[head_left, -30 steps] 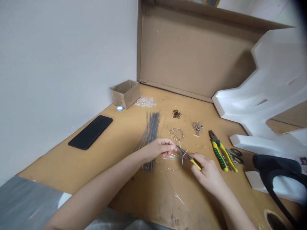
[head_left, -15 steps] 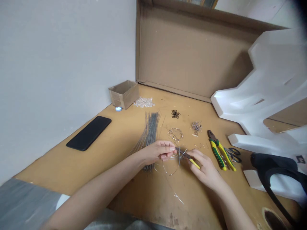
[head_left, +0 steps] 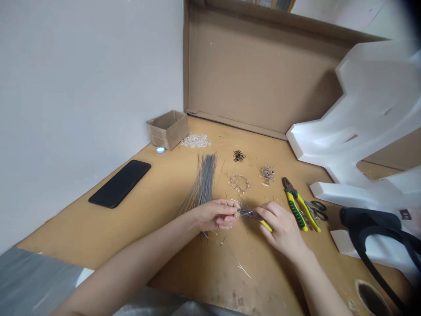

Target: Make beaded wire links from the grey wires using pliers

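Observation:
My left hand (head_left: 219,214) pinches a thin wire piece between thumb and fingers, with strands and small beads hanging below it. In my right hand (head_left: 281,228) are small pliers with yellow handles (head_left: 265,225), their dark jaws pointing left at the wire by my left fingertips. Whether the jaws grip the wire is too small to tell. A bundle of straight grey wires (head_left: 207,180) lies just behind my left hand. Beyond both hands rests a ring of beaded wire (head_left: 239,184). To its right is a small pile of wire bits (head_left: 267,172).
Green-and-yellow pliers (head_left: 300,206) and scissors (head_left: 319,210) lie to the right. Black rings (head_left: 239,156) and clear beads (head_left: 196,140) sit farther back, near a small cardboard box (head_left: 167,130). A black phone (head_left: 120,183) lies left. White foam (head_left: 315,140) and a large cardboard panel (head_left: 263,74) bound the table.
The hanging beaded wire has swung left and up beneath my left hand. The pliers' jaws have turned more level by my left fingertips. The whole view has shifted slightly.

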`<state>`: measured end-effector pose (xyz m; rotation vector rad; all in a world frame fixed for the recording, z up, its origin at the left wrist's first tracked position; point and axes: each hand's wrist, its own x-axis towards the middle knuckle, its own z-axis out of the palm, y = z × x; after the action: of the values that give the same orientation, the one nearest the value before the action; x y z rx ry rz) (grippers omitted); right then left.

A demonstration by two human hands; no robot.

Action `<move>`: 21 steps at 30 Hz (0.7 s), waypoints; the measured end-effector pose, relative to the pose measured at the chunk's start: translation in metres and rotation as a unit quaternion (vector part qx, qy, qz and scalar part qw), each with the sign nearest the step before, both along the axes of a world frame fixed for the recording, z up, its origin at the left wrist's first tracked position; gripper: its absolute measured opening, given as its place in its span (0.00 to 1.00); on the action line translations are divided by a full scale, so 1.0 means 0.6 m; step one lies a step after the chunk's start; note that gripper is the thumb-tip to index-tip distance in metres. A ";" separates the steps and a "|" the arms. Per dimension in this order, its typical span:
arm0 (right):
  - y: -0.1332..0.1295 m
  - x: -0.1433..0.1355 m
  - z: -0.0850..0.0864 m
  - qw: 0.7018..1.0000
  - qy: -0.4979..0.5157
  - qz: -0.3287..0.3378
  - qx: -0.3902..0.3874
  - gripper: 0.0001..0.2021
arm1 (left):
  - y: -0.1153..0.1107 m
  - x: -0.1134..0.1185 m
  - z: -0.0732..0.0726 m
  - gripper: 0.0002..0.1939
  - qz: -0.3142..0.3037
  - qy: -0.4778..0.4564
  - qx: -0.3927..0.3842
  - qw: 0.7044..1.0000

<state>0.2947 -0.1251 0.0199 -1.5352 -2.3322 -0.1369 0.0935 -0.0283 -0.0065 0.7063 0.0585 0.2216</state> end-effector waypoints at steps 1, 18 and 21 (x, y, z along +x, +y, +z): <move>0.000 0.000 0.000 1.000 -0.001 -0.001 0.005 0.09 | 0.000 0.000 0.000 0.08 0.001 -0.002 -0.002 1.000; 0.001 0.001 -0.009 0.998 0.027 -0.044 0.025 0.11 | 0.000 0.006 0.003 0.08 0.057 0.017 -0.008 0.998; 0.011 0.008 -0.014 0.987 0.117 -0.103 -0.030 0.14 | 0.009 0.007 0.003 0.08 0.172 0.048 0.076 0.981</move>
<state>0.2996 -0.1187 0.0113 -1.7177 -2.0115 0.0622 0.0976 -0.0227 -0.0048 0.8564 0.2603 0.5281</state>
